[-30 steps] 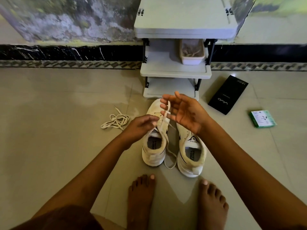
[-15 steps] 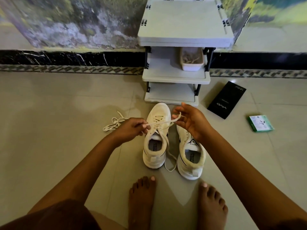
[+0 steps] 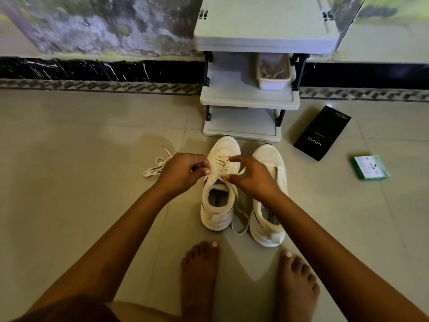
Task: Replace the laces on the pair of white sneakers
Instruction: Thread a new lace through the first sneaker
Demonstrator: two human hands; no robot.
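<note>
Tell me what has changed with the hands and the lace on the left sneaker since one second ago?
The right hand, raised and open before, came down over the left sneaker and now pinches the lace. The left hand kept its pinch on the other end. Both sneakers, the loose lace and black box stayed put.

Bare forearms (image 3: 130, 228); bare feet (image 3: 199, 277); no sleeves showing.

Both hands (image 3: 183, 173) (image 3: 251, 178) dropped onto left sneaker (image 3: 220, 182), lace (image 3: 240, 171) prob. slacker.
</note>
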